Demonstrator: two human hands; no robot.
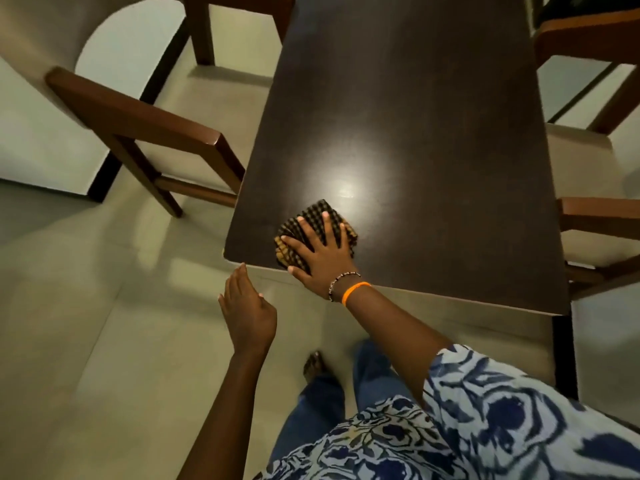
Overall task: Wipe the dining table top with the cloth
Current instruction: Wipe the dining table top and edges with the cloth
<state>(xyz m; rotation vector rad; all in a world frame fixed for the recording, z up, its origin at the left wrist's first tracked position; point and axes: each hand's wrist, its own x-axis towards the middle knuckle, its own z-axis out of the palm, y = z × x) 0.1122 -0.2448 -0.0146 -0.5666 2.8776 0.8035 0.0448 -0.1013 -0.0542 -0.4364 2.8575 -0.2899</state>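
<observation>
Checked cloth [317, 228] lies folded at lower centre, on the near left corner of the table [415, 116]. Right hand [320, 252] presses it, fingers flat and spread. Left hand [247, 308] hangs relaxed, empty, off the edge. Wiping looks under way; far stretch likely left.

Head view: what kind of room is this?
Probably a home dining area: a dark brown rectangular wooden table, brown wooden chairs with pale seats around it, and a pale tiled floor.
</observation>
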